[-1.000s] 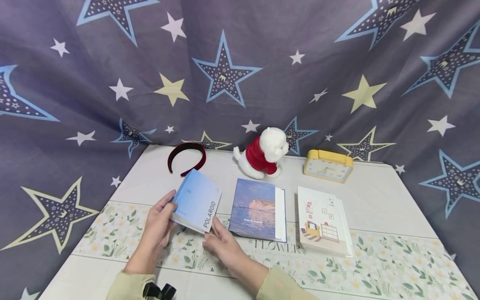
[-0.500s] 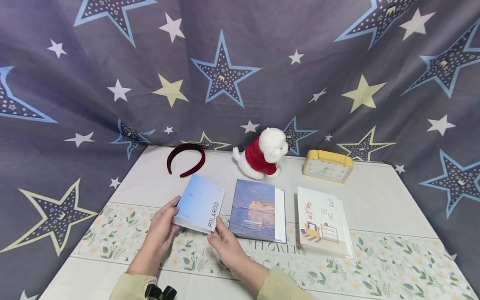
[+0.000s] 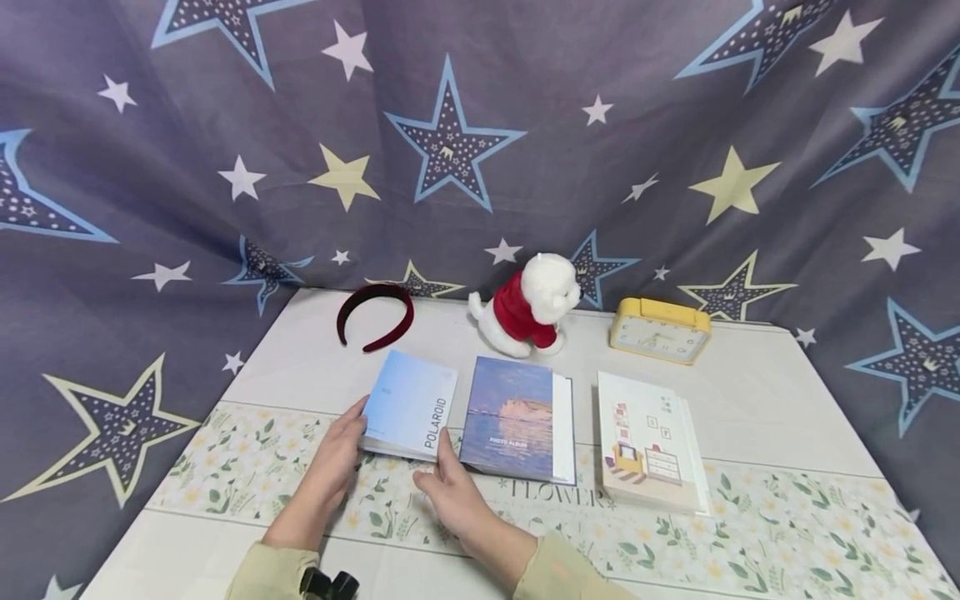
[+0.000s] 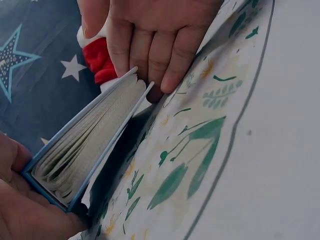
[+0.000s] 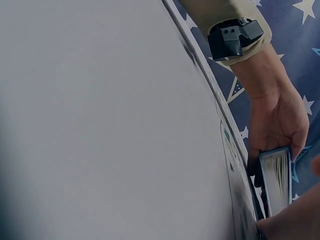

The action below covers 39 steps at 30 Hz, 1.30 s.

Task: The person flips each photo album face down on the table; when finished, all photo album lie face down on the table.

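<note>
The blue photo album (image 3: 408,404) marked POLAROID lies at an angle on the left of the row. My left hand (image 3: 337,454) grips its spine side, with fingers on both covers in the right wrist view. A dark gap shows under the album (image 4: 90,145) in the left wrist view, so its spine side seems raised off the cloth. My right hand (image 3: 461,492) has straight fingers at the album's near right corner, the fingertips touching or almost touching its edge. Close on the right lies a second photo album (image 3: 510,417) with a sea-cliff cover.
A white album (image 3: 648,442) with a room drawing lies farther right. Behind stand a dark red headband (image 3: 375,317), a white plush dog (image 3: 521,307) in a red shirt and a yellow alarm clock (image 3: 660,331). A starry curtain (image 3: 285,108) hangs behind the table (image 3: 750,392).
The blue album has moved right and lower, turning straighter and coming closer to the sea-cliff album. My left hand travelled with it. The right thumb has come away from the album.
</note>
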Motion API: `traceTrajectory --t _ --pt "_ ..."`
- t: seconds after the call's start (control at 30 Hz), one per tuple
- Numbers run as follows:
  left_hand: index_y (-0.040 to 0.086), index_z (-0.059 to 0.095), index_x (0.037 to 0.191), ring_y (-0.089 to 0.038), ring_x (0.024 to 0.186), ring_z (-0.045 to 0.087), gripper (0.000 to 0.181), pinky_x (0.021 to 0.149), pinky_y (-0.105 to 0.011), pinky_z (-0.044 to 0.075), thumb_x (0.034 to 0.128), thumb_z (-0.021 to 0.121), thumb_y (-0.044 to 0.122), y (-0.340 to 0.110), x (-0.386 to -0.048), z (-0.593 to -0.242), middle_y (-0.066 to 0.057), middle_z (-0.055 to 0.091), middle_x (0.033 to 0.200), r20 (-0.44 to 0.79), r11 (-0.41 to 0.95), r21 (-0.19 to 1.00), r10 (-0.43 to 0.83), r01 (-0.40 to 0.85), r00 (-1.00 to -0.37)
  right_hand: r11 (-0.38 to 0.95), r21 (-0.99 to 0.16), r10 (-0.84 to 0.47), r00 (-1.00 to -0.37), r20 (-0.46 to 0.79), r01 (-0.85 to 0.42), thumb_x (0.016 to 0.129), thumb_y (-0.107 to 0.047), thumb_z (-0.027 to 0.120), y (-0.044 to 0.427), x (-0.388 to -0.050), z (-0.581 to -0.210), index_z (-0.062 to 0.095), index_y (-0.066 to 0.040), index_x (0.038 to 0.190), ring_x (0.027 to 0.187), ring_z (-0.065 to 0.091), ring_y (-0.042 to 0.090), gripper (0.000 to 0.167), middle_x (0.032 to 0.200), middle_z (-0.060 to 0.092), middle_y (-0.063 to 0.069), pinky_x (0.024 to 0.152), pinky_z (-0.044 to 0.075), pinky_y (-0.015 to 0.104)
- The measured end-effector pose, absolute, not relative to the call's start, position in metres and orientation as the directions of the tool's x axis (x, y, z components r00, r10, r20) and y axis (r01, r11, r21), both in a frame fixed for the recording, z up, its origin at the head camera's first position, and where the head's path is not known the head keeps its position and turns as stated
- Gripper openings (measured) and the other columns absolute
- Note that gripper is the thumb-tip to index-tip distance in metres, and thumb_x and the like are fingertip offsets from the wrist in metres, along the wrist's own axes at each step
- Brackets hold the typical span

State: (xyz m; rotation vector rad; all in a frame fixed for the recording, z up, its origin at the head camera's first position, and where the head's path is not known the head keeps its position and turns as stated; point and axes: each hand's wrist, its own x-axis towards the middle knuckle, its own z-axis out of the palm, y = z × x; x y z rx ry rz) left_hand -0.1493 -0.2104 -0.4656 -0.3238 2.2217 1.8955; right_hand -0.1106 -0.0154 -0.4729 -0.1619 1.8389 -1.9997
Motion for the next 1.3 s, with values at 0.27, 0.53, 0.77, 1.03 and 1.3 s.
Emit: traceTrajectory --t 0.27,0.53,0.77,1.03,1.3 --pt "0.009 0.016 0.157 -0.029 0.149 0.007 0.052 0.118 -0.048 0.004 0.1059 0.023 0.02 -0.209 -0.152 -0.471 -0.012 0.019 0.161 -0.264 0.252 0.931 -0.042 -0.266 -0.964 0.032 -0.977 -0.366 -0.907 -0.208 0.211 0.096 -0.017 0.052 -0.017 -0.11 -0.472 -0.001 -0.006 0.156 0.148 -0.002 0.033 0.081 0.162 -0.006 0.017 0.116 0.001 0.051" --pt "0.003 0.014 0.156 -0.03 0.148 0.012 0.052 0.119 -0.045 0.01 0.1051 0.024 0.011 -0.204 -0.153 -0.475 -0.017 0.017 0.16 -0.198 0.271 0.941 -0.037 -0.2 -0.98 0.147 -0.97 -0.37 -0.899 -0.233 0.191 0.093 -0.02 0.055 -0.017 -0.11 -0.468 0.001 -0.004 0.156 0.148 -0.005 0.03 0.085 0.162 -0.005 0.015 0.116 -0.001 0.053" --pt "0.001 0.015 0.155 -0.032 0.148 0.012 0.052 0.118 -0.046 0.011 0.1045 0.025 0.008 -0.2 -0.155 -0.477 -0.018 0.017 0.16 -0.175 0.298 0.936 -0.073 -0.189 -0.982 0.207 -0.965 -0.377 -0.898 -0.228 0.159 0.091 -0.022 0.058 -0.014 -0.108 -0.461 0.009 0.002 0.155 0.148 -0.001 0.034 0.084 0.162 -0.001 0.019 0.115 0.003 0.055" --pt "-0.001 0.018 0.154 -0.037 0.146 0.013 0.055 0.118 -0.048 0.013 0.1023 0.034 0.007 -0.202 -0.156 -0.471 -0.023 0.017 0.159 -0.167 0.397 0.894 -0.139 -0.209 -0.976 0.285 -0.958 -0.469 -0.869 -0.157 0.02 0.092 -0.028 0.056 -0.001 -0.098 -0.451 0.016 0.006 0.153 0.148 0.008 0.032 0.08 0.161 0.009 0.021 0.116 0.011 0.053" --pt "-0.003 0.019 0.153 -0.042 0.144 0.018 0.063 0.116 -0.053 0.016 0.0977 0.047 0.011 -0.194 -0.153 -0.46 -0.027 0.018 0.157 -0.03 0.666 0.736 -0.155 -0.126 -0.988 0.288 -0.952 -0.476 -0.878 -0.049 -0.104 0.097 -0.028 0.055 0.031 -0.09 -0.438 0.034 -0.005 0.151 0.141 0.033 0.033 0.063 0.157 0.028 0.016 0.109 0.033 0.047"
